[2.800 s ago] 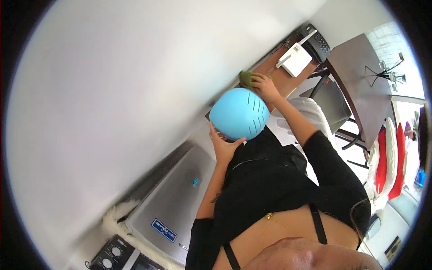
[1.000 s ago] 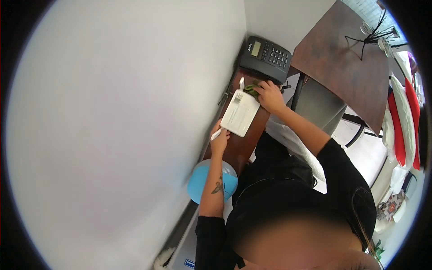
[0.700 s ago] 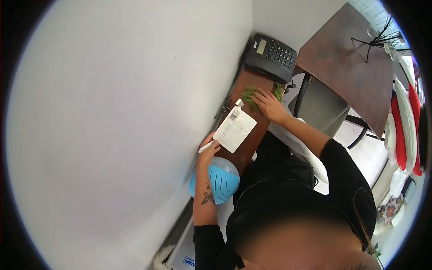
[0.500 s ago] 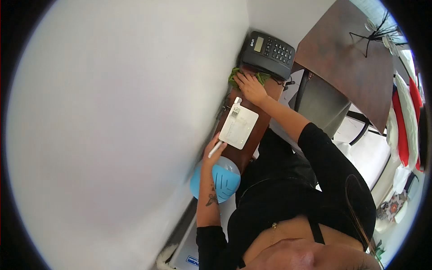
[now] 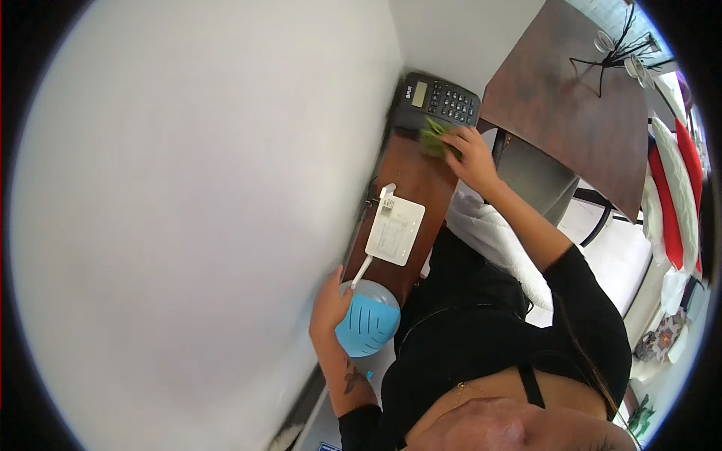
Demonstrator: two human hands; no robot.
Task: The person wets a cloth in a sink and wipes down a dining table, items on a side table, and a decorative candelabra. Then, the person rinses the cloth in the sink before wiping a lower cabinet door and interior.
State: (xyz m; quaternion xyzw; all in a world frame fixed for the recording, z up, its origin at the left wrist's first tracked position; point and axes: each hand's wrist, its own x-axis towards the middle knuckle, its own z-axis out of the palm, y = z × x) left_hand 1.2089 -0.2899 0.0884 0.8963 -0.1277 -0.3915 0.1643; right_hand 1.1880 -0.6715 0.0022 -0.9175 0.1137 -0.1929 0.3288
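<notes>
The green cloth (image 5: 436,141) is pinched in my right hand (image 5: 468,155), just below the black telephone at the far end of the narrow brown shelf. My left hand (image 5: 329,302) is beside the wall with its thumb and fingers apart, near the tip of a white antenna, and nothing shows in it. A white router (image 5: 395,231) lies label side up on the shelf, its antennas pointing opposite ways. Against the left hand, at the shelf's near end, is a light blue rounded container (image 5: 367,323) with dark slits.
The black telephone (image 5: 436,101) stands in the corner. To the right are a dark wooden table (image 5: 571,98) with a black branched candle holder (image 5: 620,56), a grey chair (image 5: 534,173) and red and white cushions. A white wall (image 5: 188,210) runs along the left.
My right hand has moved the cloth from the wall side to the outer side of the shelf. My left hand has let go of the router and drawn back toward the blue container.
</notes>
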